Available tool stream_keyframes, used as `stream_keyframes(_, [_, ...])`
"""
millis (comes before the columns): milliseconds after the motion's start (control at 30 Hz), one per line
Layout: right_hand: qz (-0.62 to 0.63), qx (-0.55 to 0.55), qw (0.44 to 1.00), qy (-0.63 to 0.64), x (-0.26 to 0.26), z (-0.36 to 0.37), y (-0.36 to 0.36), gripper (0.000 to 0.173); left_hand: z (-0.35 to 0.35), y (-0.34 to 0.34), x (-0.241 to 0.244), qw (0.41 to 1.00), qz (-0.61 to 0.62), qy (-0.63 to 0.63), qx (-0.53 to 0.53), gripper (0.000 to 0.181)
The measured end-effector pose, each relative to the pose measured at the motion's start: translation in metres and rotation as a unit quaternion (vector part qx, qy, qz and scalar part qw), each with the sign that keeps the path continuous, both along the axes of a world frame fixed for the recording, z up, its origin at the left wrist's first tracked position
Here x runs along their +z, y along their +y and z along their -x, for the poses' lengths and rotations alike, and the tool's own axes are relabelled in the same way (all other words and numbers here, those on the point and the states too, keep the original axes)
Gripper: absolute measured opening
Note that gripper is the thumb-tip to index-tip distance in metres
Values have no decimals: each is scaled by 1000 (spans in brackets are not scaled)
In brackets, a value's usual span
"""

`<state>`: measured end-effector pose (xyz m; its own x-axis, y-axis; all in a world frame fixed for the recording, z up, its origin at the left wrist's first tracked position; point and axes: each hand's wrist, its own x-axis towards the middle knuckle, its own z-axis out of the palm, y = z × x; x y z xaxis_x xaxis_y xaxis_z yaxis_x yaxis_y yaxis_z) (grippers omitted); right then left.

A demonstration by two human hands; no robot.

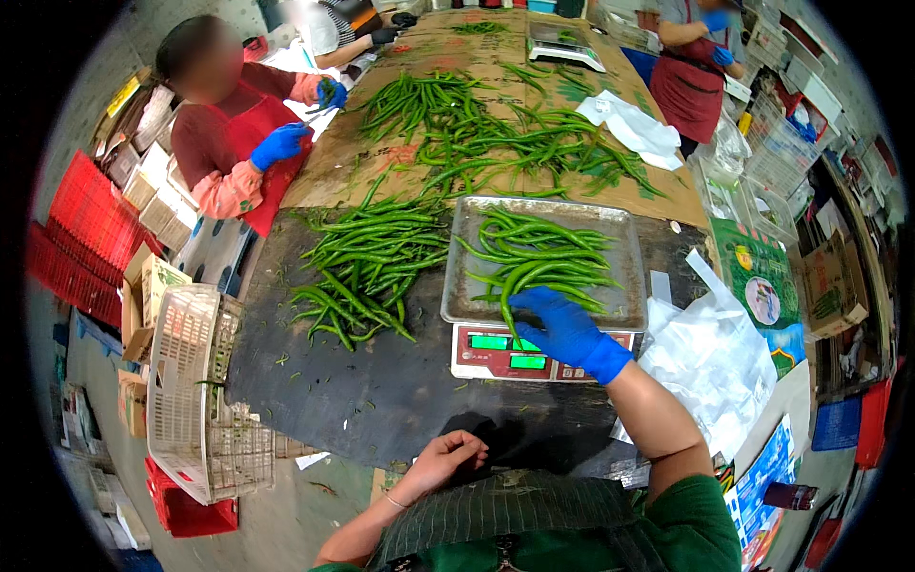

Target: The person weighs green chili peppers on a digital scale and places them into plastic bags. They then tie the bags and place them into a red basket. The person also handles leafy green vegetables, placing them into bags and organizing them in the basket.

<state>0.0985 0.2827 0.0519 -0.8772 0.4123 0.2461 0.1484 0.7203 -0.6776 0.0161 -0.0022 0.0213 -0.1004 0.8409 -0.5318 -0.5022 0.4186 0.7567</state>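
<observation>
A digital scale (pixel 472 365) with a metal tray (pixel 457 286) stands before me, its displays lit green. Long green chili peppers (pixel 543 243) lie on the tray, mostly side by side. My right hand (pixel 561 329), in a blue glove, is at the tray's front edge with its fingers at a curved pepper; whether it grips that pepper I cannot tell. My left hand (pixel 457 452), bare, rests near the table's front edge with fingers curled and nothing visible in it. A pile of green chili peppers (pixel 372 264) lies left of the scale, touching or close to the tray.
More peppers (pixel 479 136) lie on cardboard further back, near a second scale (pixel 565 46). White plastic bags (pixel 708 357) are right of my scale. A plastic crate (pixel 186 386) stands at the table's left edge. Co-workers (pixel 243 129) stand along both sides.
</observation>
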Motion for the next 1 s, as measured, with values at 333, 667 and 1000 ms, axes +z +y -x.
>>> stream_keyframes(333, [239, -150, 947, 155, 22, -40, -55, 23, -25, -105, -50, 940, 120, 206, 244, 47])
stream_keyframes(667, [276, 15, 953, 123, 59, 52, -120, 23, -5, -137, -39, 965, 26, 131, 227, 16])
stream_keyframes(1000, [7, 34, 996, -83, -7, 268, -146, 68, 21, -183, -62, 938, 27, 86, 334, 18])
